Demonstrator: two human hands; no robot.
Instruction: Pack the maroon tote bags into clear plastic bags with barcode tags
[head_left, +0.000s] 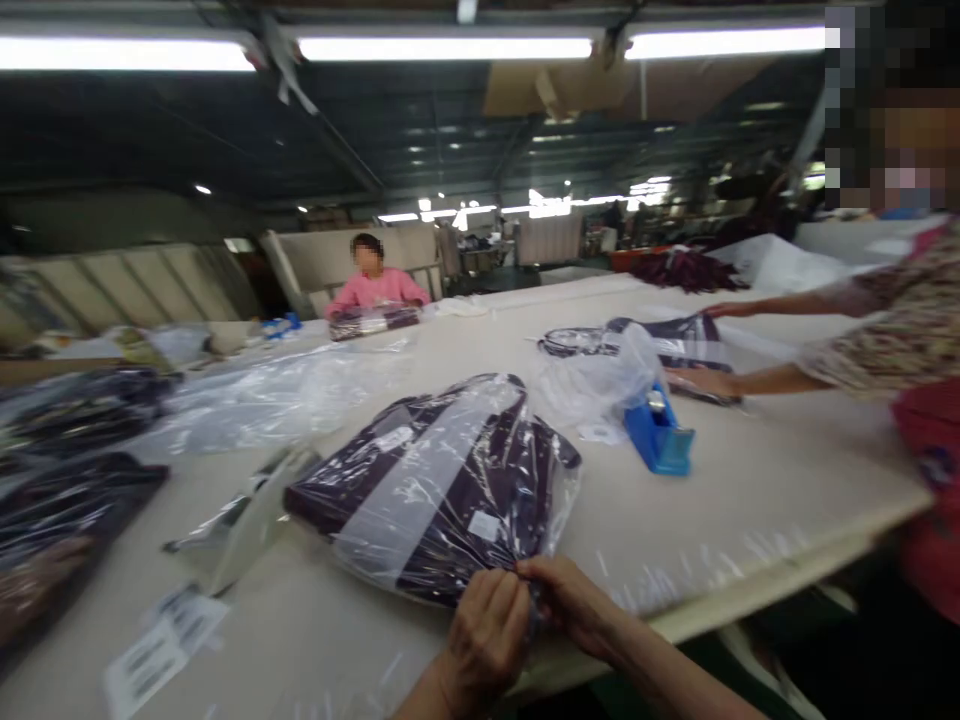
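Observation:
A dark purple folded garment with a pale band lies in a clear plastic bag (442, 480) on the table in front of me. A small white label shows through the film close to the gathered end. My left hand (491, 625) is closed in a fist around the bunched end of the bag at the table's front edge. Beside it, my right hand (566, 600) pinches the same gathered plastic, thumb and fingers together. The tip of the bunched film is mostly hidden by both hands.
A blue tape dispenser (660, 435) stands right of the bag. Clear bags (285, 390) lie behind left; packed dark garments (67, 520) are at far left, near printed labels (161, 650). A co-worker's hands (705, 380) rest on another bagged garment. Another person (379, 285) sits across the table.

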